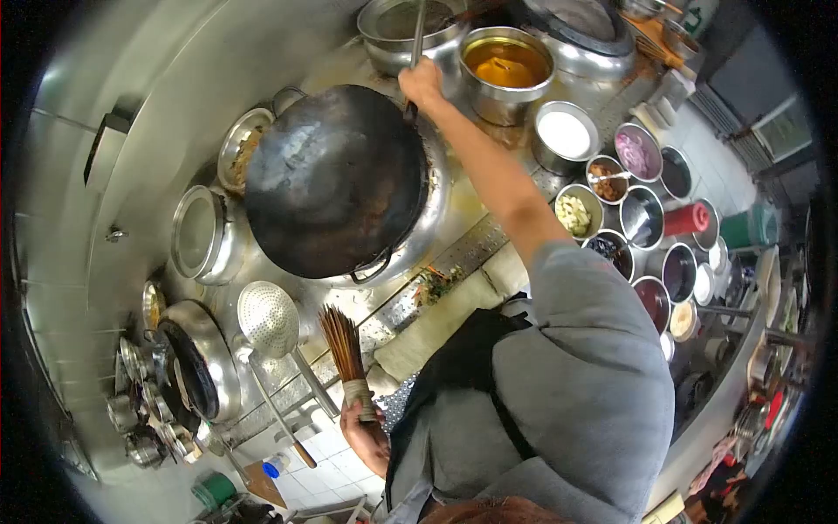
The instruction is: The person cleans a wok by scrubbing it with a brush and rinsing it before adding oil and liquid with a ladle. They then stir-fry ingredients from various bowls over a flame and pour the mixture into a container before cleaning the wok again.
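Note:
My right hand (422, 83) reaches far out over the stove and grips a thin metal ladle handle (417, 35) at the rim of a large dark wok (332, 179). The wok sits tilted on its steel burner ring (432, 218), and its inside looks empty. My left hand (367, 437) stays close to my body and holds a bamboo wok brush (345, 349) by its bound end, bristles pointing toward the stove. A grey sleeve and a dark apron cover my arm and chest.
A pot of orange-brown liquid (506, 65) and a bowl of white powder (566, 133) stand beyond the wok. Several small seasoning bowls (642, 218) line the counter. A perforated skimmer (269, 319), a lidded pot (199, 234) and a second wok (196, 367) lie along the stove.

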{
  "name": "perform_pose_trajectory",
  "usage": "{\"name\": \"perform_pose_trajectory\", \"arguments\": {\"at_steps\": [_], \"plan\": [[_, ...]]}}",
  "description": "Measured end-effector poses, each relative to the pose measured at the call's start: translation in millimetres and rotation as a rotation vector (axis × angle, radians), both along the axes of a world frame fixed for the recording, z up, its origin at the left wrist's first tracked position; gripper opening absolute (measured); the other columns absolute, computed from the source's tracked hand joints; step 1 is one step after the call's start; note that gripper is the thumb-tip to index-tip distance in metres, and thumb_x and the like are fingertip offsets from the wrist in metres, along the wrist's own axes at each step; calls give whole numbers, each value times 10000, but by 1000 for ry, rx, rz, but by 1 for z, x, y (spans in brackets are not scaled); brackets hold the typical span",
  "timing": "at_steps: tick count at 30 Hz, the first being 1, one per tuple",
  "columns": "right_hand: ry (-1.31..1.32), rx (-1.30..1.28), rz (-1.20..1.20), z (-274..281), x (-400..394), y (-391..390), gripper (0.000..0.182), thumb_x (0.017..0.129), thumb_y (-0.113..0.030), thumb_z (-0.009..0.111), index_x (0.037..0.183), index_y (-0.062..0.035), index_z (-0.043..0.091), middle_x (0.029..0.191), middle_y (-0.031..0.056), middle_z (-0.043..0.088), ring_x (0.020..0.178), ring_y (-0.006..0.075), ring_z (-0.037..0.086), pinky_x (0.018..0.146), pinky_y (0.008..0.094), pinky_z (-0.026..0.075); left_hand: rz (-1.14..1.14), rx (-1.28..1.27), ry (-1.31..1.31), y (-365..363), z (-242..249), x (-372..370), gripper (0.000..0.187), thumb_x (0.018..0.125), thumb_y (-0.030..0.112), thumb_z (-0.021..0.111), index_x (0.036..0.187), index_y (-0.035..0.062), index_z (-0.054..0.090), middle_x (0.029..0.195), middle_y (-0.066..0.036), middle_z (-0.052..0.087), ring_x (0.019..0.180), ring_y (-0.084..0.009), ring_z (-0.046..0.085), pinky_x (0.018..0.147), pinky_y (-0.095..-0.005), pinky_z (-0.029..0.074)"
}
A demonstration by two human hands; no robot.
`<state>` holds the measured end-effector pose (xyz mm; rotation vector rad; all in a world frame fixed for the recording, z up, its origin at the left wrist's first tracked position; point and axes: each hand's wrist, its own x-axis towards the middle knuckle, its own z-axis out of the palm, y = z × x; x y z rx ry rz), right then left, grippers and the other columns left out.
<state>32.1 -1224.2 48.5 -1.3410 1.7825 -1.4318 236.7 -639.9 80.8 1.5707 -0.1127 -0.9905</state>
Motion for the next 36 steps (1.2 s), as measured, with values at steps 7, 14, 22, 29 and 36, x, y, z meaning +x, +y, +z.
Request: {"name": "perform_pose_trajectory", "arguments": {"at_steps": [7,14,22,29,36], "plan": [[-758,182,51,-62,41,-153,137,829,-67,593,757,48,615,736,191,660,659,325,658,589,429,527,173,36,47,7,-3,-14,252,883,181,554,1042,-14,574,808,-109,625,566,-188,578,478,-293,427],[-1525,163,344,-20,55,-75,154,955,-82,576,833,-61,486,615,33,456,474,145,437,420,310,406,106,43,48,0,6,-13,252,887,176,559,1053,-14,569,807,-109,630,552,-182,575,472,-292,440],[-1882,122,598,-12,85,-12,210,972,-169,567,801,-115,459,611,-7,464,503,107,444,464,270,428,109,18,-23,3,13,-6,278,875,169,586,1074,-24,577,821,-116,652,549,-169,580,460,-279,429],[-1679,52,525,21,66,36,149,934,-127,591,851,-69,483,664,32,502,531,154,511,457,310,446,70,38,-35,10,6,3,288,874,187,612,1074,-18,582,842,-108,653,554,-164,569,476,-272,426],[-524,150,80,17,51,-8,308,831,-110,639,1042,109,587,864,231,665,801,348,686,687,454,550,52,56,-28,6,1,-2,314,873,189,608,1110,-14,575,861,-111,657,565,-163,566,485,-265,422]]}}
